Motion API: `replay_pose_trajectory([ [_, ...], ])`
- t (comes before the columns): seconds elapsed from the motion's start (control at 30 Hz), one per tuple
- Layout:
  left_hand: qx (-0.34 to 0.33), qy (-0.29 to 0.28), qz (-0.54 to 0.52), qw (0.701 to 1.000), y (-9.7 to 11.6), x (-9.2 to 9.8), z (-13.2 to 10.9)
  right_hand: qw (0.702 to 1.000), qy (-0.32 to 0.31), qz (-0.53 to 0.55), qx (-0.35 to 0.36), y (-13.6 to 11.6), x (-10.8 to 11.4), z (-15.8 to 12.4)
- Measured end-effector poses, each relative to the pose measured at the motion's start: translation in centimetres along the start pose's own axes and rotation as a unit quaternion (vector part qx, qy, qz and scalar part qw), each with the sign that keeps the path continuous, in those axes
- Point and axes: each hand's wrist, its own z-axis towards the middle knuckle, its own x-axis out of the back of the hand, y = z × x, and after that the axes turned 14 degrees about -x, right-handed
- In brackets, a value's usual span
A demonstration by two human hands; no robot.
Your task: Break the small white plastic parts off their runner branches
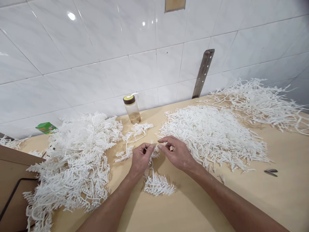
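Note:
In the middle of the table, my left hand (141, 159) pinches a white, branching plastic sprig (158, 185) between thumb and forefinger. The sprig's stem hangs below the fingers, and its feathery end spreads over the wood. Close on the right, my right hand (178, 154) has thumb and index finger brought together at the sprig's upper end; the tiny part between those fingertips is hard to make out. Behind my left hand lie several loose white sprigs (138, 129).
A tall heap of white sprigs (79, 154) stands left, beside a cardboard box (16, 180) and a green packet (45, 127). Short white pieces (212, 132) form a pile right, with bare stems (263, 100) behind. A bottle (133, 111) and small snips (271, 172) are on the table (188, 206).

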Motion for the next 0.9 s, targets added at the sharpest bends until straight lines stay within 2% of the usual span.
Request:
replay_pose_trajectory([
  [0.1,-0.007,-0.007,0.016,1.0,-0.1,-0.1,-0.1,1.0,-0.023,-0.009,0.006,0.2,-0.3,-0.1],
  [0.33,0.0,0.0,0.034,0.999,0.0,-0.3,-0.2,0.999,-0.024,0.019,0.035,0.5,-0.6,-0.2],
  [0.47,0.008,0.016,0.036,0.999,0.1,-0.3,0.1,0.993,-0.043,0.005,0.107,-0.3,-0.9,-0.8],
  [0.57,0.019,0.051,0.03,0.998,-0.1,0.0,0.6,0.983,-0.066,-0.002,0.17,-1.2,-1.4,-1.5],
  [0.63,0.019,0.065,0.021,0.997,-0.2,0.4,0.8,0.982,-0.067,0.007,0.178,-1.7,-1.6,-2.0],
  [0.7,0.015,0.052,0.005,0.999,-0.3,0.7,0.8,0.988,-0.038,0.017,0.146,-1.8,-1.6,-2.1],
  [0.8,0.01,0.032,-0.023,0.999,-0.4,0.9,0.6,0.999,0.028,0.016,0.04,-1.0,-1.2,-1.4],
  [0.9,0.019,0.03,-0.033,0.999,-0.3,0.8,0.5,0.997,0.063,0.001,-0.041,0.3,-0.5,-0.3],
])
